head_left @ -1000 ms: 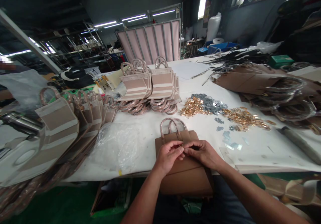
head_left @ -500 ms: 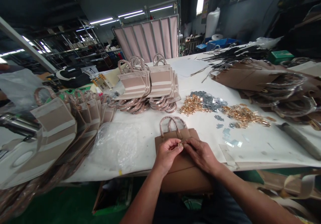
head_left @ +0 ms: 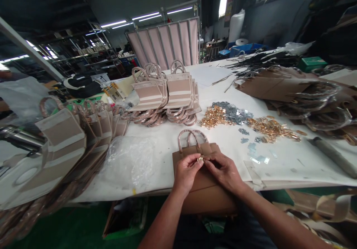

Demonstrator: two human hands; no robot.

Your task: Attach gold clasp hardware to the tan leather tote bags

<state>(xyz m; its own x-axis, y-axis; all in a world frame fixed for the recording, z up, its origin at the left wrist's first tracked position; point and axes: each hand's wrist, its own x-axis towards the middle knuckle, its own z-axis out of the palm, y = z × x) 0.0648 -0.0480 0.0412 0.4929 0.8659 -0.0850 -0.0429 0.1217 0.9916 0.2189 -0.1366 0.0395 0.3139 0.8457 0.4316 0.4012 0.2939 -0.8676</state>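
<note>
A brown handbag (head_left: 208, 195) lies at the table's front edge, partly hanging over it. Its two handles (head_left: 184, 134), in clear wrap, point away from me. Over the bag's upper part, my left hand (head_left: 186, 171) pinches a small shiny gold metal fitting (head_left: 200, 159) between thumb and forefinger. From the other side, my right hand (head_left: 225, 170) closes its thumb and forefinger at the right edge of the same fitting. Fingertips hide much of this piece, so its exact kind is unclear. Both wrists rest low, close to the bag.
Beyond the bag lie piles of gold fittings (head_left: 213, 117) and grey metal plates (head_left: 237, 114). Beige bags (head_left: 178, 89) stand behind, more beige bags (head_left: 63, 137) at left. Brown bags (head_left: 267, 87) are stacked at right near a dark roll (head_left: 333, 155). Clear plastic (head_left: 128, 161) lies left.
The gold fitting has turned slightly between my fingertips and shows a paler, brighter side. My right fingers have shifted a little; the bag stays in place.
</note>
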